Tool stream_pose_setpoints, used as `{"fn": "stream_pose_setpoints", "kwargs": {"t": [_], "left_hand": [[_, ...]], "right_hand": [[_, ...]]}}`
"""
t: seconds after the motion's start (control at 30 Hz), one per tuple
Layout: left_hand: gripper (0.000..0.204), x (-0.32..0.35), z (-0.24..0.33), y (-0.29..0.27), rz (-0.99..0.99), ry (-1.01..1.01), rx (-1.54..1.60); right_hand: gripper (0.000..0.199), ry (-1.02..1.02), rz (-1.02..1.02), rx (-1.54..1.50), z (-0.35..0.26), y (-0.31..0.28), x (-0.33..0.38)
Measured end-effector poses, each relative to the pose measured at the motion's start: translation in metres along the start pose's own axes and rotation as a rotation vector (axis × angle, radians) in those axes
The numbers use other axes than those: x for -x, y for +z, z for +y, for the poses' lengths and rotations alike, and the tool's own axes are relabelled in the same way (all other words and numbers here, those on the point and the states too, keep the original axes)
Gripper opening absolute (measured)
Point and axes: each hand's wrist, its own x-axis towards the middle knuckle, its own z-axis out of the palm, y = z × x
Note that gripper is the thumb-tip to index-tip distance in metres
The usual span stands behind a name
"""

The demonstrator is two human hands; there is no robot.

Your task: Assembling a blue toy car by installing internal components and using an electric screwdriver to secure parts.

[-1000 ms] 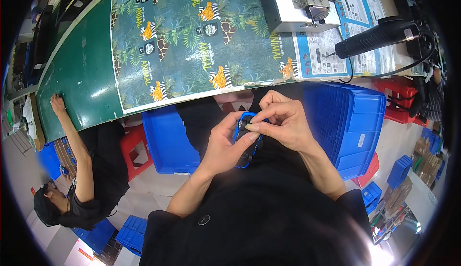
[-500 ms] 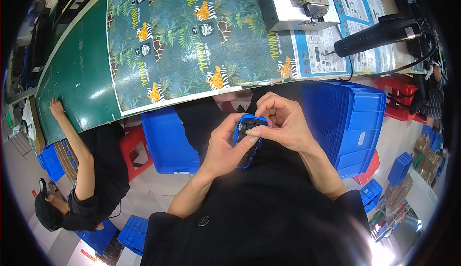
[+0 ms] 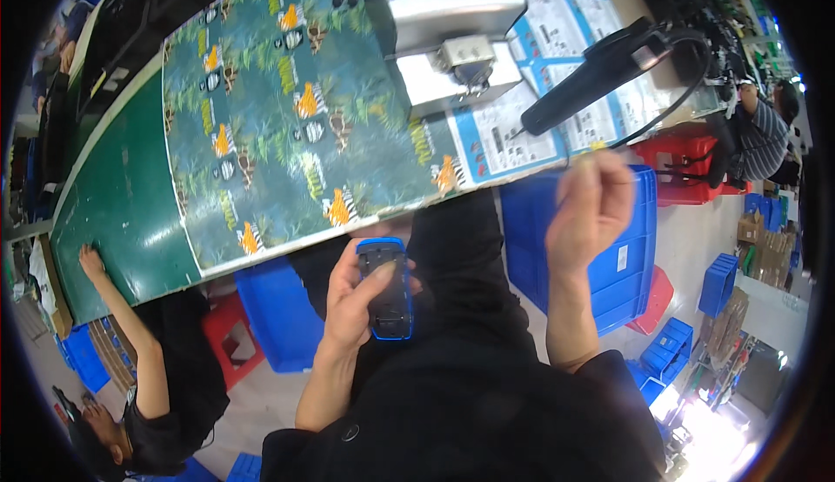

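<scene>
My left hand (image 3: 352, 301) is wrapped around a black plastic casing with a blue rim (image 3: 389, 304), held upright over my lap. The thumb lies across the casing's dark face, and fingertips show at its right edge. My right hand (image 3: 593, 199) is raised away from the casing, beside the table's front edge and just below a black electric screwdriver (image 3: 591, 82). Its fingers are curled together in a pinch and blurred by motion; anything between them is too small to make out.
A metal fixture (image 3: 465, 64) stands on the patterned table mat (image 3: 261, 134). Printed sheets (image 3: 504, 138) lie under the screwdriver, whose cable curves right. Blue crates (image 3: 600, 256) stand below the table edge, with a red stool (image 3: 230, 343) at left. A co-worker (image 3: 165, 378) sits at left, one hand on the table.
My right hand has left the casing and moved right and up toward the screwdriver. My left hand has shifted left and lower with the casing, now turned to another face. The view has swung.
</scene>
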Motion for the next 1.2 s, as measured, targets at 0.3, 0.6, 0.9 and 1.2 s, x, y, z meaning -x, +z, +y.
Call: {"fn": "stream_pose_setpoints", "kwargs": {"t": [0.3, 0.6, 0.9, 1.2], "left_hand": [[0.022, -0.051, 0.034, 0.030, 0.062, 0.125, -0.010], [0.027, -0.067, 0.029, 0.031, 0.010, 0.210, -0.081], [0.024, -0.066, 0.024, 0.025, 0.020, 0.259, -0.105], [0.026, -0.063, 0.028, 0.024, 0.013, 0.165, -0.134]], "right_hand": [[0.049, 0.205, -0.136, -0.212, 0.013, 0.017, -0.119], [0.020, 0.131, -0.383, -0.672, -0.043, 0.048, -0.081], [0.016, 0.111, -0.528, -0.714, -0.046, 0.105, -0.034], [0.019, 0.227, -0.531, -0.603, -0.051, 0.111, -0.019]]}}
